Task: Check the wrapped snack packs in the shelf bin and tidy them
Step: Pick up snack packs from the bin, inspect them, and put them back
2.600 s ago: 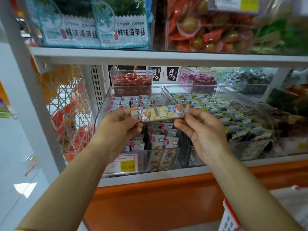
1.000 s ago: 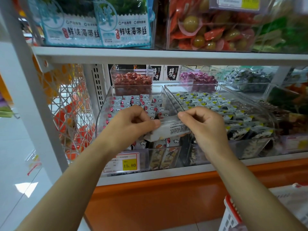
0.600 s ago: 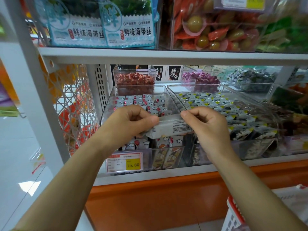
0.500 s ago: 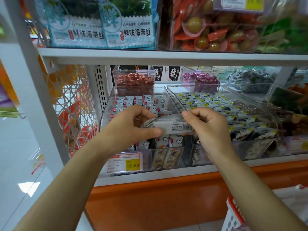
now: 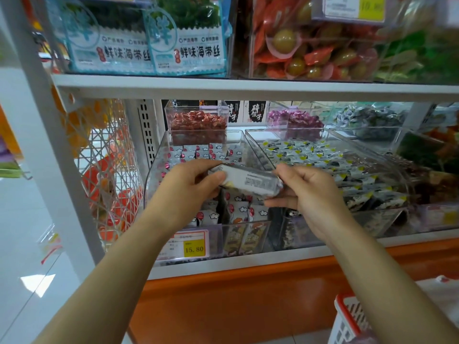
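While both hands are up in front of the shelf, they hold one snack pack (image 5: 250,183) between them. The left hand (image 5: 188,184) pinches the left end of the pack with its thumb and fingers, so its grip is tight on the pack. The right hand (image 5: 310,194) pinches the right end, and its grip is tight on the pack too (its thumb shows under the pack). The pack is long and thin. It lies sideways and tips a little down to the right. Its white side with small black print faces up. It is in the air, just above the front part of the clear bin (image 5: 159,170).

More packs (image 5: 238,209) lie in the bin below, white with red spots and little clouds. A yellow price tag (image 5: 193,248) that says 15.80 is on the front of the bin. Just beside it on the right is a second bin (image 5: 380,220), full of packs with black and yellow on them. Behind the first bin sits a small tub (image 5: 197,120) of red sweets. A red basket (image 5: 347,316) shows low on the right.
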### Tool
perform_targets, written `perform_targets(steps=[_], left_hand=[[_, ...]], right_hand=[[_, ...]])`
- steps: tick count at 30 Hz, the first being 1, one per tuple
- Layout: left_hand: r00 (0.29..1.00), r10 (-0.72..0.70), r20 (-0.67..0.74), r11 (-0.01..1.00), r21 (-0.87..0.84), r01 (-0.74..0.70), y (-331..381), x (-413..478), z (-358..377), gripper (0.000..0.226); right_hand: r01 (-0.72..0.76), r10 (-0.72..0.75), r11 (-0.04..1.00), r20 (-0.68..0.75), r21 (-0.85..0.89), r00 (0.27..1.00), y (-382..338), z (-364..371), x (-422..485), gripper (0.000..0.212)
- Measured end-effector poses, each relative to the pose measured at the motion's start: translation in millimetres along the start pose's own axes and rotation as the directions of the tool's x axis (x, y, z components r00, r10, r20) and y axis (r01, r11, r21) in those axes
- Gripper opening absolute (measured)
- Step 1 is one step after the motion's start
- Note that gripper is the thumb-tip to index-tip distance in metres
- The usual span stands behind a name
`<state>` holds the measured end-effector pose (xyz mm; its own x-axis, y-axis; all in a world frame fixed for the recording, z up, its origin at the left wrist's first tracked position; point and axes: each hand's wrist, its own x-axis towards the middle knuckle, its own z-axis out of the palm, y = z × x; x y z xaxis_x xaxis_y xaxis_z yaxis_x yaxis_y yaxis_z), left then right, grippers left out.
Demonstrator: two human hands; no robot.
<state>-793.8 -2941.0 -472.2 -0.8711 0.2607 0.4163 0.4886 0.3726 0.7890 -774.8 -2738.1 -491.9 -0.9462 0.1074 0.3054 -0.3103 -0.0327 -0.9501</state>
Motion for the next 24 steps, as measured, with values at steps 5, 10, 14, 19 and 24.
perform_targets(steps=[5, 10, 14, 19, 24], left_hand=[[0.981, -0.114, -0.158, 0.993, -0.032, 0.11, -9, 6, 2, 0.02], [0.971, -0.087, -0.221, 0.98, 0.157, 0.124, -17, 17, 1, 0.037], [0.983, -0.049, -0.176, 0.884, 0.451, 0.125, -30, 45, -6, 0.036], [0.968, -0.214, 0.131, 0.672, 0.739, 0.049, -56, 95, 6, 0.045], [0.898, -0.361, 0.252, 0.581, 0.814, 0.006, -72, 123, 17, 0.059]], right_hand=[[0.096, -0.092, 0.987, 0.034, -0.126, 0.995, 2, 18, -2, 0.036], [0.167, -0.194, 0.947, -0.074, -0.273, 0.978, -8, 29, 19, 0.003], [0.171, -0.245, 0.913, -0.163, -0.37, 0.956, -18, 32, 62, 0.02], [0.136, -0.215, 0.859, -0.108, -0.494, 0.971, -14, 48, 109, 0.026], [0.146, -0.235, 0.843, -0.111, -0.517, 0.966, 3, 51, 122, 0.021]])
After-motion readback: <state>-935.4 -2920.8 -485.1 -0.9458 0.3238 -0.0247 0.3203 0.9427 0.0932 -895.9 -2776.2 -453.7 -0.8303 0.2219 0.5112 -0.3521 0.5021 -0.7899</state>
